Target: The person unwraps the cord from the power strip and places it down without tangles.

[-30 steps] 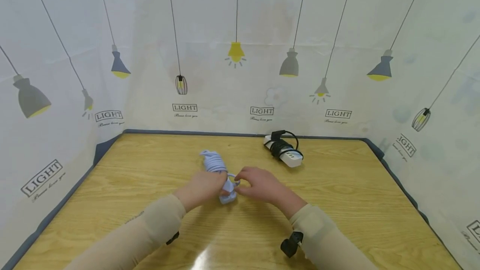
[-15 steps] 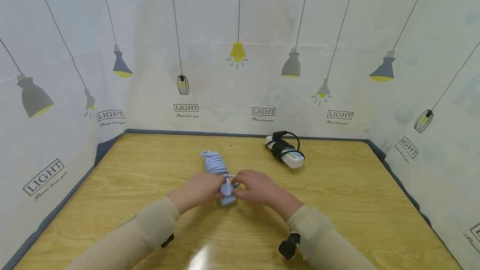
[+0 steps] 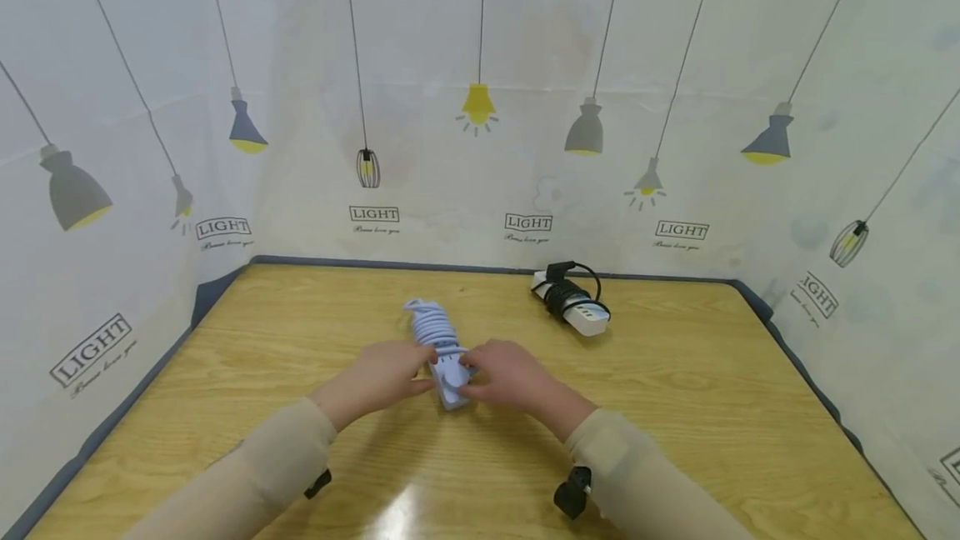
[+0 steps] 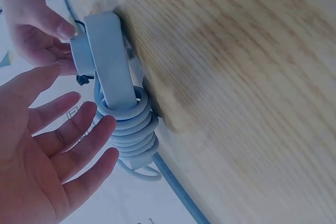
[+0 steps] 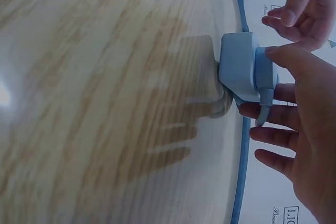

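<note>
A pale blue power strip [image 3: 452, 401] lies on the table, its own cord [image 3: 433, 327] wound in coils round the far half. The plug [image 3: 455, 374] sits against the strip's socket face near its front end. My right hand [image 3: 517, 376] pinches this plug, thumb on its near side and fingers behind, as the right wrist view shows. To the left of the strip, my left hand [image 3: 375, 382] holds nothing. Its fingers are spread and relaxed, close beside the strip body [image 4: 111, 59] and the coils [image 4: 135, 137] in the left wrist view.
Farther back on the right lies a white power strip [image 3: 587, 320] wrapped in black cord [image 3: 558, 298]. The wooden table [image 3: 675, 373] is bordered by a dark blue edge, with a printed lamp-pattern curtain [image 3: 442, 165] standing behind and at both sides.
My left hand has let go of the strip and plug area and moved left, its fingers opening. The plug now lies over the strip's face with my right hand still at it.
</note>
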Demonstrator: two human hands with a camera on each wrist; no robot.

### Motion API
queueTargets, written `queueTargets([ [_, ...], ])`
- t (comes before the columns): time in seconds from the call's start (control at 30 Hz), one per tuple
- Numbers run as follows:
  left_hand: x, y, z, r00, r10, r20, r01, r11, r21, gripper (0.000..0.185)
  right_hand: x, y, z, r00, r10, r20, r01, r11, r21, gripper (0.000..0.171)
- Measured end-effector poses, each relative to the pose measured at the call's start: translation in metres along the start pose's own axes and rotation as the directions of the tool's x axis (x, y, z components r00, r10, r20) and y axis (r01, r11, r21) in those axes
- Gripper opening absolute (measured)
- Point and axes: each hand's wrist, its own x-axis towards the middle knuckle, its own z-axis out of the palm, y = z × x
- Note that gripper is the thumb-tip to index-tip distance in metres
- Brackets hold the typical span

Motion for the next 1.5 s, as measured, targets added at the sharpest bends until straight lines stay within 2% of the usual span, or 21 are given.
queueTargets([
  [0.23, -0.008, -0.002, -0.004, 0.999, 0.018, -0.041, -0.018, 1.000, -0.005, 0.028, 0.006, -0.004, 0.004, 0.999, 0.035, 0.018, -0.034, 0.999, -0.041, 0.055],
  [0.5, -0.018, -0.003, -0.007, 0.998, 0.006, -0.057, -0.006, 1.000, -0.008, 0.031, 0.014, -0.008, 0.006, 0.998, -0.031, 0.062, 0.030, 0.999, 0.028, 0.046],
  [0.63, -0.022, -0.004, -0.009, 0.998, -0.020, -0.062, 0.019, 1.000, -0.005, 0.031, 0.017, -0.013, 0.005, 0.995, -0.075, 0.070, 0.075, 0.997, 0.002, 0.047],
  [0.8, -0.027, -0.003, -0.012, 0.996, -0.046, -0.075, 0.045, 0.999, -0.004, 0.031, 0.020, -0.016, 0.006, 0.991, -0.116, 0.064, 0.119, 0.992, -0.044, 0.044],
  [1.03, -0.031, -0.003, -0.014, 0.992, -0.087, -0.093, 0.087, 0.996, -0.004, 0.028, 0.023, -0.020, 0.008, 0.994, -0.107, 0.010, 0.107, 0.994, -0.036, 0.033],
  [1.2, -0.031, -0.003, -0.016, 0.988, -0.113, -0.103, 0.111, 0.994, -0.023, 0.048, 0.020, -0.023, 0.008, 0.995, -0.085, -0.046, 0.085, 0.996, 0.009, 0.035],
  [1.33, -0.028, -0.001, -0.015, 0.987, -0.101, -0.124, 0.105, 0.994, 0.024, 0.068, 0.016, -0.026, 0.008, 0.995, -0.042, -0.086, 0.048, 0.996, 0.076, 0.040],
  [1.5, -0.023, 0.004, -0.011, 0.983, -0.098, -0.154, 0.106, 0.994, 0.040, 0.076, 0.010, -0.028, 0.004, 0.991, 0.049, -0.125, -0.028, 0.986, 0.163, 0.042],
])
